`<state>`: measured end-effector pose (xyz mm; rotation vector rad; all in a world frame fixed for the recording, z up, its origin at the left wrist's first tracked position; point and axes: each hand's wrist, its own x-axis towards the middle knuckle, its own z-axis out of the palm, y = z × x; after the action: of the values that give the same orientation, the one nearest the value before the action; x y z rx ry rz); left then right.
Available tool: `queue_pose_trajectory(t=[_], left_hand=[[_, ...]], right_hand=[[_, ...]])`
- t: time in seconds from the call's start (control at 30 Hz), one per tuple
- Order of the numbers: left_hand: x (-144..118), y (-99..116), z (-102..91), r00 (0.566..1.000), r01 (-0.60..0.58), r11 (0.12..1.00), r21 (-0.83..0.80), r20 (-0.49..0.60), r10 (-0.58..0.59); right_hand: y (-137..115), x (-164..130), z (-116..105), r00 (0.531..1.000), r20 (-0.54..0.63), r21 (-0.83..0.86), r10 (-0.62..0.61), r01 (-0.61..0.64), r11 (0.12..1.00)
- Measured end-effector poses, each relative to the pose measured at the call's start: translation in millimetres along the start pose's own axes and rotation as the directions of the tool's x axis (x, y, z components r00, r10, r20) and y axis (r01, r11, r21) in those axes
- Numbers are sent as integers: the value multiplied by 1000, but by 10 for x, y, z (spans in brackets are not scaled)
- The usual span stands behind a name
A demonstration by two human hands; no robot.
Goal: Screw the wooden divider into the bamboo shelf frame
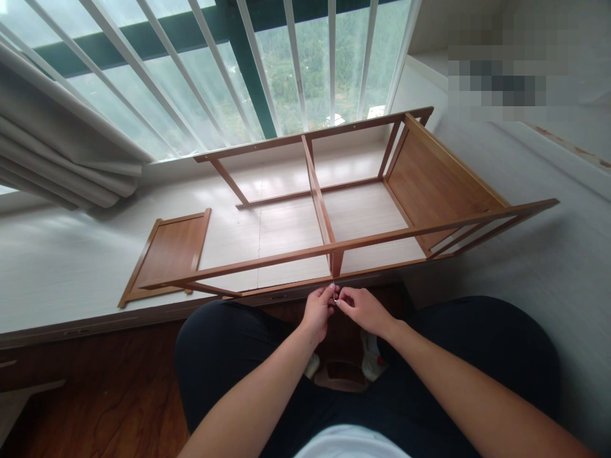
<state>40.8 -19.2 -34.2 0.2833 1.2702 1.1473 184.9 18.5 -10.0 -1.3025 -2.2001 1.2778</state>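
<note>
Below the frame's (pixel 334 245) near rail, both hands (pixel 319 312) pinch a small upright screw (pixel 336 296).

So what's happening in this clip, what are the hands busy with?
A seated person holds both hands together just below the near rail of a brown wooden shelf frame lying on its side on a pale window ledge. The left hand and right hand pinch a tiny metal part between their fingertips; what it is cannot be told. A separate brown wooden panel lies flat at the frame's left end.
</note>
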Motion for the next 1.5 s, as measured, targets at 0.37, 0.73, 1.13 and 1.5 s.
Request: queue_pose_trajectory(t=[0.37, 0.73, 1.13, 1.5], left_hand=[[23, 7, 10, 998, 16, 998, -66, 69, -11], [24, 5, 26, 997, 39, 992, -119, 74, -30], [36, 7, 16, 999, 17, 997, -76, 31, -15], [44, 7, 14, 1000, -25, 1000, 7, -1, 25]], right_hand=[[-89, -39, -57, 993, -89, -169, -78, 63, 984], [-96, -67, -27, 991, -106, -287, -87, 53, 956], [-50, -41, -19, 997, -73, -200, 3, -18, 980], [78, 15, 19, 997, 4, 71, 75, -75, 995]])
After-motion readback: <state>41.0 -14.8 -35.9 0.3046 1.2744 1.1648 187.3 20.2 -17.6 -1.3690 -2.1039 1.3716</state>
